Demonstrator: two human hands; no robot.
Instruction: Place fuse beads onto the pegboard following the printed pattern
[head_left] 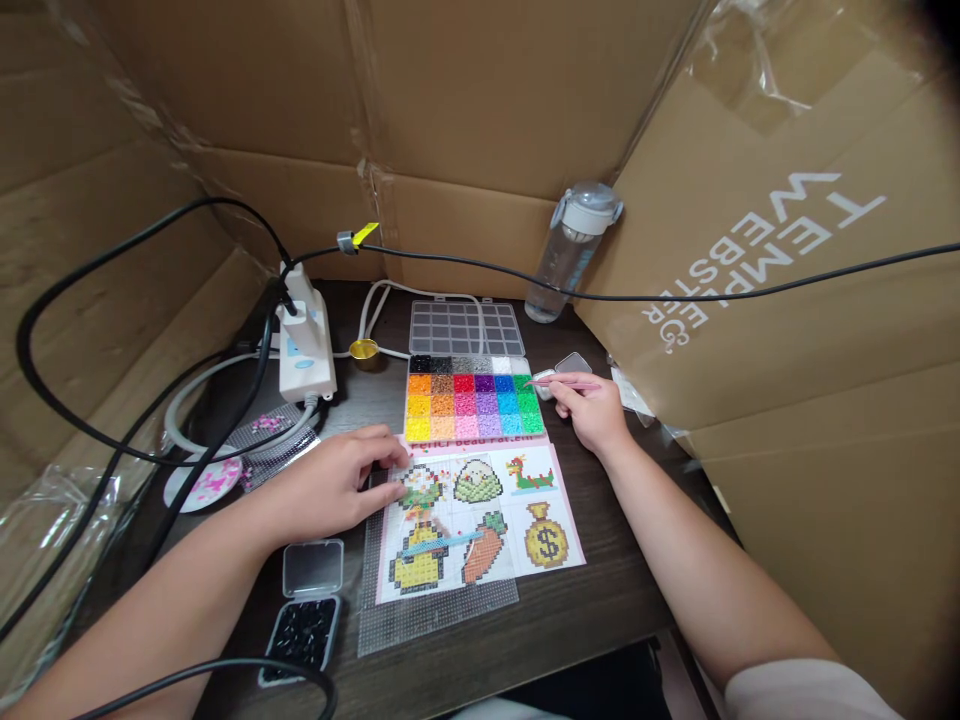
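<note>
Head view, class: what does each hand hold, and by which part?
Right hand pinches thin pink tweezers by their rear half; left hand holds nothing, fingertips resting on the printed pattern sheet.

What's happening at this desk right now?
A person is working with fuse beads. Their right hand holds pink tweezers, with the tip at the green end of the open bead box. Their left hand rests on the top-left corner of the pattern sheet, which overlaps a clear pegboard. A small open case of black beads sits by the left forearm.
</note>
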